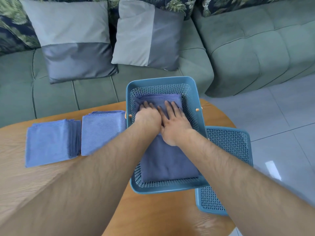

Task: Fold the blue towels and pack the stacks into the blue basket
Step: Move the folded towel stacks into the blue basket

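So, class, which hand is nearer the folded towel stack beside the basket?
Left. The left hand presses towels in the basket, on the side toward the towel stack; the right hand lies beyond it.

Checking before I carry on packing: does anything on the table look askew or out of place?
The perforated blue lid lies partly under the right side of the blue basket and seems to overhang the edge of the table. The leftmost towel stack is fanned, its layers stepped along the right edge. Nothing looks spilled or damaged.
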A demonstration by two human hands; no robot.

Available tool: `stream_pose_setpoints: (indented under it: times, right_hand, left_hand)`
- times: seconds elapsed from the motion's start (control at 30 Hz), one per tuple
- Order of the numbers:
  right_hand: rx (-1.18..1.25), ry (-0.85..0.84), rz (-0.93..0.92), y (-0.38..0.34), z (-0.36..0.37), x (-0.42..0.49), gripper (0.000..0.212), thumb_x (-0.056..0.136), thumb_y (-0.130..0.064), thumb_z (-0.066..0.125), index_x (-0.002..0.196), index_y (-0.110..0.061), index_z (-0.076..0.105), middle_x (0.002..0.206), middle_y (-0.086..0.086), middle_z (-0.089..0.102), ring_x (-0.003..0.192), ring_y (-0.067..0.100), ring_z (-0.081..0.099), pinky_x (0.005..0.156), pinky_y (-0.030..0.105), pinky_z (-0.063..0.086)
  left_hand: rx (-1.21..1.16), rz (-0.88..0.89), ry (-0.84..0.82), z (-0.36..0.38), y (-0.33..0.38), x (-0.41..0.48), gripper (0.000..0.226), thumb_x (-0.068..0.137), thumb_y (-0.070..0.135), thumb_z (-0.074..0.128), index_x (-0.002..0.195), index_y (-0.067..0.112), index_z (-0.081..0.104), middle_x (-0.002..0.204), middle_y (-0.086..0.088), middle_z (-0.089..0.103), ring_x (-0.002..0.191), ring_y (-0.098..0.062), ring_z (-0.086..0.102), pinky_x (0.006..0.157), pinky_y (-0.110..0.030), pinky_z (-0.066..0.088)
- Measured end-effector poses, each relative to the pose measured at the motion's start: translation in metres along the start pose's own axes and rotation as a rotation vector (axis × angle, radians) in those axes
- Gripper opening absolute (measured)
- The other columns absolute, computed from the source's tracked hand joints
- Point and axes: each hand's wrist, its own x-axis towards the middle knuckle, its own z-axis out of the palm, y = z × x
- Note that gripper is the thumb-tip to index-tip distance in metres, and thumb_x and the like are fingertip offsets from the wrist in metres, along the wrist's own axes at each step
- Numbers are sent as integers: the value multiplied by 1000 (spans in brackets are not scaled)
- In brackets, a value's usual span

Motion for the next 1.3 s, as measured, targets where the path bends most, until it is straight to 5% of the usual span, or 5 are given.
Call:
stream_pose_setpoints:
  times: [0.27, 0.53, 0.7, 1.07, 1.3]
  right_hand:
    - [90, -6, -10, 6, -8, 1, 71, 107, -51, 23, 161, -23, -14, 168, 11, -20, 155, 29, -20, 126, 44, -5]
    - [328, 334, 13, -27, -51, -60, 55, 105, -30, 44, 158, -17, 31, 166, 9, 22, 155, 26, 15, 123, 40, 18]
    - [437, 587, -74, -103, -83, -79, 37, 99, -17, 52, 135, -11, 57, 136, 6, 56, 126, 27, 49, 101, 40, 41]
    - [258, -72, 174, -226, -4, 6, 67, 101, -29, 57, 155, -9, 23, 164, 26, 1, 144, 45, 27, 106, 45, 46]
    - [365, -8, 331, -231, 25, 18, 53, 105, -38, 49, 150, -21, 27, 162, 28, -8, 127, 46, 42, 103, 48, 45]
  left_hand:
    - [25, -18, -118, -18, 3, 1, 89, 97, 31, 60, 157, -2, 3, 164, -27, 4, 153, -41, 7, 122, -49, 17]
    - [-141, 34, 497, -24, -33, -89, 43, 99, 21, 48, 138, 7, 38, 149, -9, 38, 131, -25, 40, 105, -31, 38]
    - [-451, -69, 541, 18, -89, -122, 34, 101, 27, 45, 130, 10, 48, 133, -3, 49, 121, -24, 46, 98, -36, 43]
    - [-739, -364, 133, 152, -168, -102, 71, 101, 42, 51, 158, 14, 19, 136, -17, 44, 124, -37, 50, 94, -46, 44]
    - [-937, -372, 181, 170, -173, -92, 64, 101, 36, 55, 155, 22, 25, 135, -14, 41, 113, -38, 57, 91, -46, 46]
